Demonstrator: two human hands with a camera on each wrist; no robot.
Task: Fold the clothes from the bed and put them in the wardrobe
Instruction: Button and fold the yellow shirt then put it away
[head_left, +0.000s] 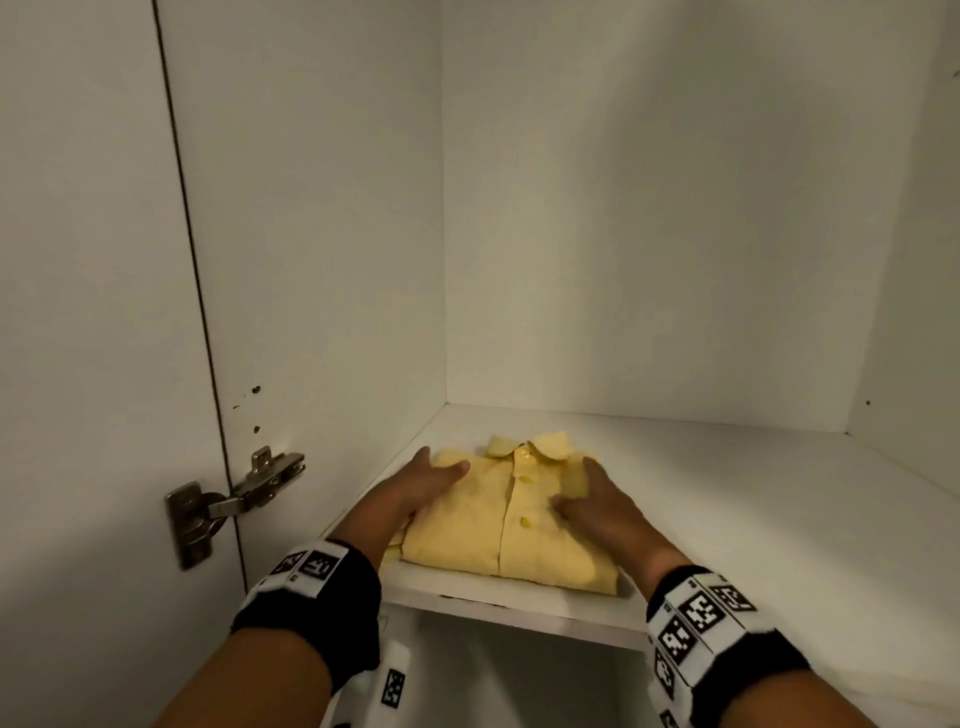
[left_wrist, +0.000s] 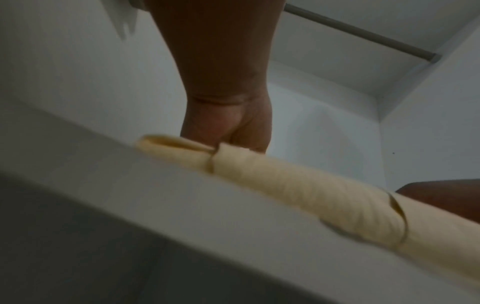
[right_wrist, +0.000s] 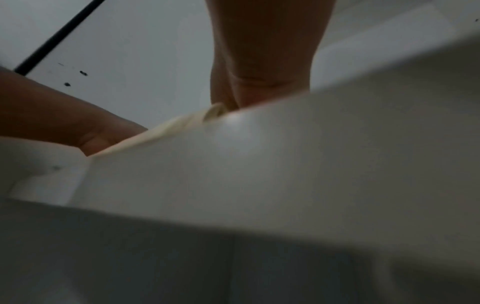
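Observation:
A folded yellow button-up shirt (head_left: 519, 530) lies collar-away on the white wardrobe shelf (head_left: 753, 519), near its front left corner. My left hand (head_left: 423, 486) rests along the shirt's left edge, fingers straight and thumb on top. My right hand (head_left: 597, 504) lies flat on the shirt's right half. From below, the left wrist view shows the shirt's folded front edge (left_wrist: 285, 181) on the shelf lip (left_wrist: 155, 195), with the heel of my left hand (left_wrist: 228, 127) behind it. The right wrist view shows my right hand (right_wrist: 259, 82) and a strip of shirt (right_wrist: 161, 129); the fingers are hidden.
The shelf's right side and back are bare white board. The wardrobe's left wall is close to my left hand, with a metal door hinge (head_left: 234, 499) on it. A hanging rail (left_wrist: 363, 35) runs high up. Another compartment opens below the shelf.

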